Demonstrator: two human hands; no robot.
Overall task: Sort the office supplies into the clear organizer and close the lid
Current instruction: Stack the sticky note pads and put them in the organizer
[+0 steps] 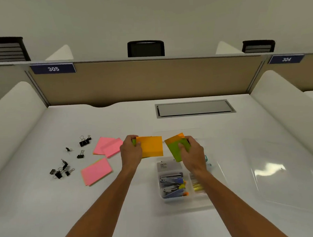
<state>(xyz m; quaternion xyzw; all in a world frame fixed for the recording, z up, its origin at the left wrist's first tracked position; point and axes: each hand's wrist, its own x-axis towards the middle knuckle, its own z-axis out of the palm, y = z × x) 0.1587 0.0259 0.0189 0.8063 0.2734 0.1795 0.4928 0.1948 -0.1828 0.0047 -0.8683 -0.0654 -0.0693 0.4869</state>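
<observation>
My left hand (131,149) grips an orange sticky-note pad (152,146) by its left edge, with a green layer showing under the fingers. My right hand (191,152) holds a green and orange sticky-note pad (175,147), tilted, above the far end of the clear organizer (186,205). The organizer sits on the white desk and holds a staples box, staplers and yellow items in its compartments. Its clear lid (283,174) lies flat to the right. Pink sticky-note pads (108,147) (96,171) and black binder clips (84,141) (61,171) lie to the left.
A metal cable hatch (194,108) is set into the desk at the back. A tan partition (146,78) with tags 305 and 304 closes the far side; curved white dividers stand at both sides. Black chairs show beyond.
</observation>
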